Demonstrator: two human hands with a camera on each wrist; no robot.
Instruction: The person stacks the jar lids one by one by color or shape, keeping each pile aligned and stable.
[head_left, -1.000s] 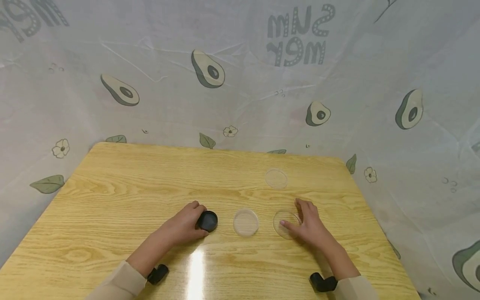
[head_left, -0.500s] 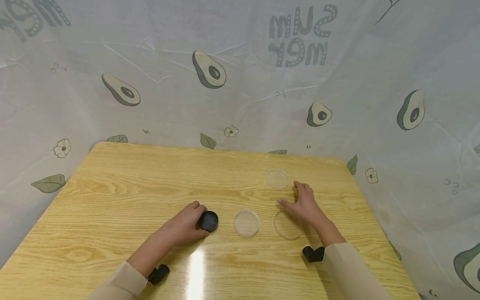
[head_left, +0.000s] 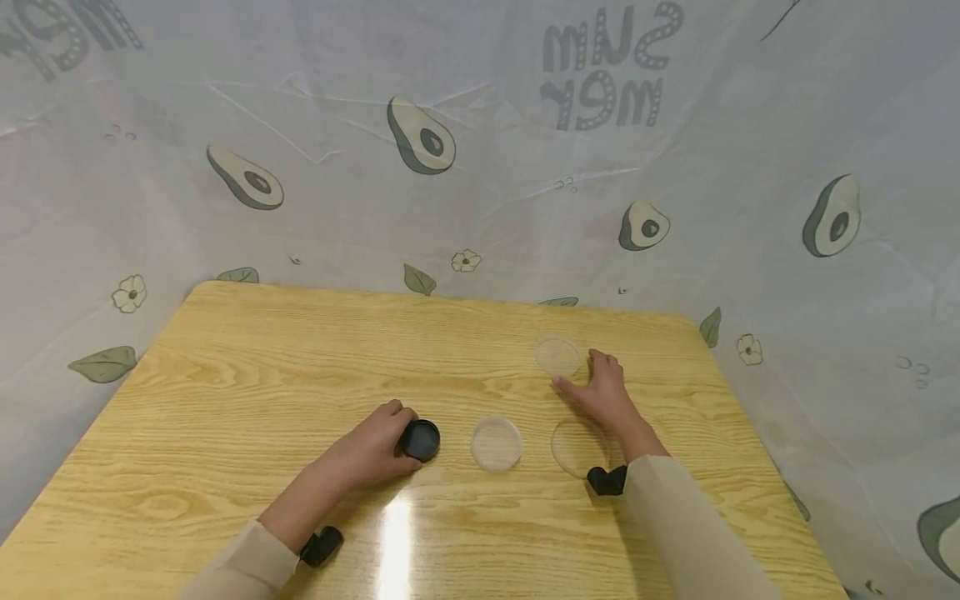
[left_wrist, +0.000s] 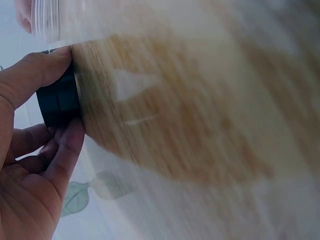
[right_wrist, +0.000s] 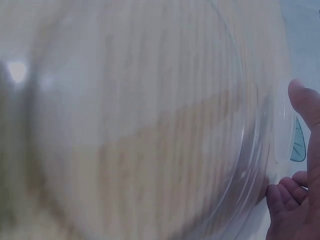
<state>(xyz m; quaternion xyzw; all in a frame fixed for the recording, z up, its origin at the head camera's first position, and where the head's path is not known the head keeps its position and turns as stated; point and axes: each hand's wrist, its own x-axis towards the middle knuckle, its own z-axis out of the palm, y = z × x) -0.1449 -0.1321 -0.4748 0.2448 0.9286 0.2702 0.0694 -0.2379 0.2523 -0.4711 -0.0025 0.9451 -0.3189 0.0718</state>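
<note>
My left hand (head_left: 380, 446) grips a small black round lid (head_left: 421, 441) on the wooden table. In the left wrist view, its thumb and fingertips hold opposite sides of the black lid (left_wrist: 60, 100). My right hand (head_left: 606, 396) reaches toward a shallow clear round dish (head_left: 558, 356) at the far right, thumb and fingers spread around its near right side. In the right wrist view, the thumb overlaps the edge of this dish (right_wrist: 284, 122), while the fingers lie below with a gap. A second clear dish (head_left: 497, 443) sits between the hands.
A larger clear round dish (head_left: 554, 450) lies under my right wrist. Black wrist cameras (head_left: 321, 546) show below both hands. A printed curtain (head_left: 337, 217) hangs around the back and sides of the wooden table (head_left: 300, 350).
My right hand has left the larger clear dish and moved away from me to the far one, fingers spread. The left hand stays in place with the black lid.
</note>
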